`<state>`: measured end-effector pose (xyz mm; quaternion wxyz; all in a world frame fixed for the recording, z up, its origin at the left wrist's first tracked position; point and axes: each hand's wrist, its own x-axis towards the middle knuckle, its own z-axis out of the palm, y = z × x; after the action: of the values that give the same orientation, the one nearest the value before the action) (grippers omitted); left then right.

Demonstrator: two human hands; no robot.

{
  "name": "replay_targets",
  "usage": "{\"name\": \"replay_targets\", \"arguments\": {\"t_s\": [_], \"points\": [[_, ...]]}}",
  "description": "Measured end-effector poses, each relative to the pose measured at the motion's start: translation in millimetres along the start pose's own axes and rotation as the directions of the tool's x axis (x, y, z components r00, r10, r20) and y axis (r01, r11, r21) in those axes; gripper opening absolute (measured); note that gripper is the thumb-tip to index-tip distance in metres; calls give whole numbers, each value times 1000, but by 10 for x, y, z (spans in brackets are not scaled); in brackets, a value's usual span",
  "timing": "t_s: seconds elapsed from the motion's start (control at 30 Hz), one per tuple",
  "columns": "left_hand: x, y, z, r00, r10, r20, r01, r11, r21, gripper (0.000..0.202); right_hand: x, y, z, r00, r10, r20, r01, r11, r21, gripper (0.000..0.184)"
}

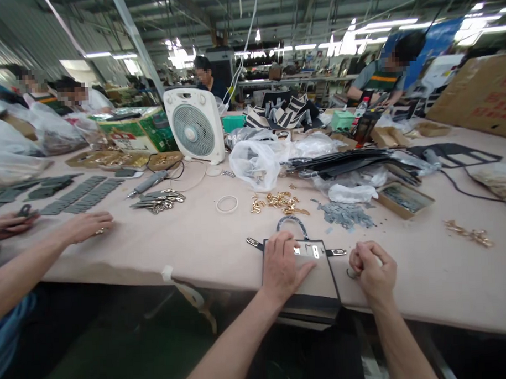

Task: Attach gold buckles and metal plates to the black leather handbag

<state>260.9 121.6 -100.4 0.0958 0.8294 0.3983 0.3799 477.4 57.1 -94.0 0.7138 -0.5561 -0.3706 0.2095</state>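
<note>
A dark-edged handbag [312, 284] with a grey-beige front lies at the table's front edge, its lower end overhanging. Its arched handle [294, 218] looks wrapped and points away from me. My left hand [283, 266] rests flat on the bag's upper front, fingers stretched, beside small shiny metal plates [315, 251]. Dark tabs with metal fittings stick out on both sides, the right tab [337, 252] pointing toward my right hand. Just right of the bag, my right hand [374, 271] is closed around a small pale object, mostly hidden by the fingers.
Gold hardware pieces [280, 200], grey scraps [347, 215] and a small cardboard box [405, 199] lie beyond the bag. Further back are a white fan [195, 125], plastic bags and black straps [347, 161]. A co-worker's hands [86, 225] work at left near grey strips.
</note>
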Motion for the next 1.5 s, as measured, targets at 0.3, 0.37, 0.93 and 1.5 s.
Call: {"name": "replay_targets", "arguments": {"t_s": [0.3, 0.37, 0.93, 1.5], "points": [[26, -174, -164, 986, 6, 167, 15, 992, -125, 38, -73, 132, 83, 995, 2, -99, -8, 998, -62, 43], [21, -208, -181, 982, 17, 187, 8, 992, -129, 38, -70, 101, 125, 997, 19, -70, -19, 1000, 11, 41], [-42, -391, -207, 962, 213, 169, -197, 974, -111, 17, -100, -354, 1167, 981, -4, 195, -93, 872, 482, 36], [4, -421, -197, 967, 137, 214, -125, 990, -69, 15, -272, -30, 1298, 971, -207, 119, 142, 901, 410, 35]]}}
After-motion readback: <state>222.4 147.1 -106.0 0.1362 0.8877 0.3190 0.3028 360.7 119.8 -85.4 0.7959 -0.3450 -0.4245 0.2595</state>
